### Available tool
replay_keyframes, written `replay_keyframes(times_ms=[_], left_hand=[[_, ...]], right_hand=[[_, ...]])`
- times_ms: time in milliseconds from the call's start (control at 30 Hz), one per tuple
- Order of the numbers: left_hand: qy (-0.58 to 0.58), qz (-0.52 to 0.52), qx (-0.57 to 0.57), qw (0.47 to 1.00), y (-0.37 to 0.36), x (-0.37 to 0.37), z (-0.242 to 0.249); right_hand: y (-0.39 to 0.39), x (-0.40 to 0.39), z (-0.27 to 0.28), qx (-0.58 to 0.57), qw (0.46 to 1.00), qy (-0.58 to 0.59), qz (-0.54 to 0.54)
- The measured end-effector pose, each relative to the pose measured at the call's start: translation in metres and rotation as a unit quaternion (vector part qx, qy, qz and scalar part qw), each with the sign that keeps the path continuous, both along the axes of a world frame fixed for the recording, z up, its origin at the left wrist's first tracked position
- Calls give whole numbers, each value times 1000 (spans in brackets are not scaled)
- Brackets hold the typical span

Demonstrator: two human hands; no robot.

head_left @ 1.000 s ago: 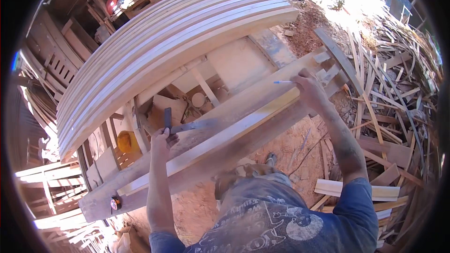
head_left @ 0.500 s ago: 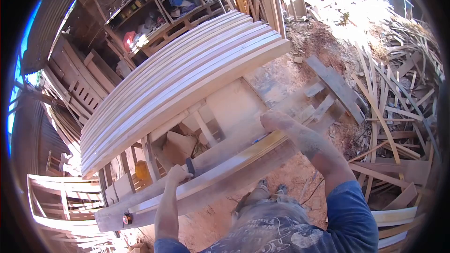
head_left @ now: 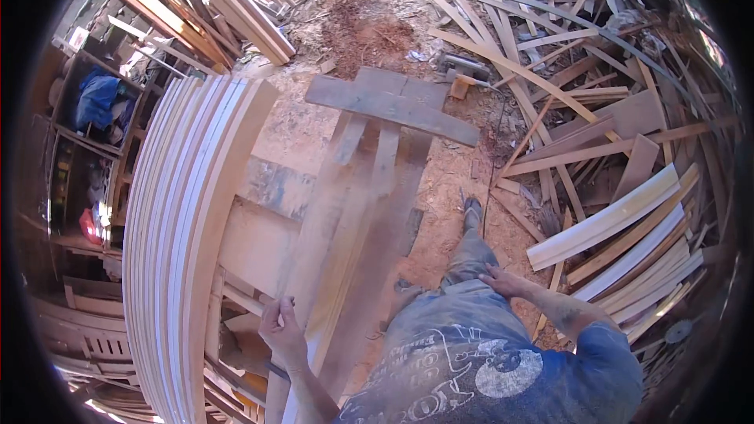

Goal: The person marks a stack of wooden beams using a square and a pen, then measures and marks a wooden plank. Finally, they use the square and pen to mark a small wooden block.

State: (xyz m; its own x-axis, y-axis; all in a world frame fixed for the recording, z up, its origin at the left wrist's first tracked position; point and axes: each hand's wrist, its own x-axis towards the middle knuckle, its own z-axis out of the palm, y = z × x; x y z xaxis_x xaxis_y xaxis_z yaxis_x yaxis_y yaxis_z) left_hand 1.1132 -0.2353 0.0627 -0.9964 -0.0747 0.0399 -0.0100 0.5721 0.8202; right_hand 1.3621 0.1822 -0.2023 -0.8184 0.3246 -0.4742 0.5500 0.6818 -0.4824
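Note:
My left hand (head_left: 283,328) is raised above the left edge of the narrow bench (head_left: 312,255). Its fingers are curled in, and I see nothing held in them. A dark tool (head_left: 276,370) lies on the bench close to that wrist. Lengthwise along the bench runs a curved wooden piece (head_left: 336,273), pale with a yellowish side, just right of my left hand. My right hand (head_left: 504,279) rests on my trousers at the thigh, its fingers stretched out and holding nothing that I can see.
A stack of curved beams (head_left: 184,228) stands left of the bench. A grey crosswise board (head_left: 393,110) lies at the bench's far end. On the right are curved pieces (head_left: 609,220) and a heap of scrap wood (head_left: 597,114). Shelves (head_left: 98,129) hold a blue cloth.
The view has swung to the right. My right hand has left the curved piece and come to my thigh. My left hand has let go of the dark tool and risen above the bench.

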Motion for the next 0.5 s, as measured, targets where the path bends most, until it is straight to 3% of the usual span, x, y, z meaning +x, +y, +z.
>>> replay_keyframes(times_ms=[33, 100, 200, 267, 333, 433, 500], left_hand=[[8, -38, 5, 999, 32, -11, 6], [7, -122, 18, 992, 102, -33, 14], [-17, -247, 41, 968, 224, -52, 10], [-86, -350, 21, 933, 297, -68, -8], [-134, -395, 6, 909, 377, -80, -12], [-128, -473, -1, 872, 447, -87, -35], [-193, -416, 34, 888, 480, -101, -28]], right_hand=[[21, 5, 4, -67, 996, -51, -5], [121, -51, 76, -244, 949, -198, -9], [240, -99, 80, -228, 952, -125, -159], [304, -146, 96, -127, 985, -54, -108], [352, -192, 102, -102, 992, 38, -70], [418, -282, 135, -129, 990, 53, -23], [454, -357, 155, -128, 990, 55, 13]])
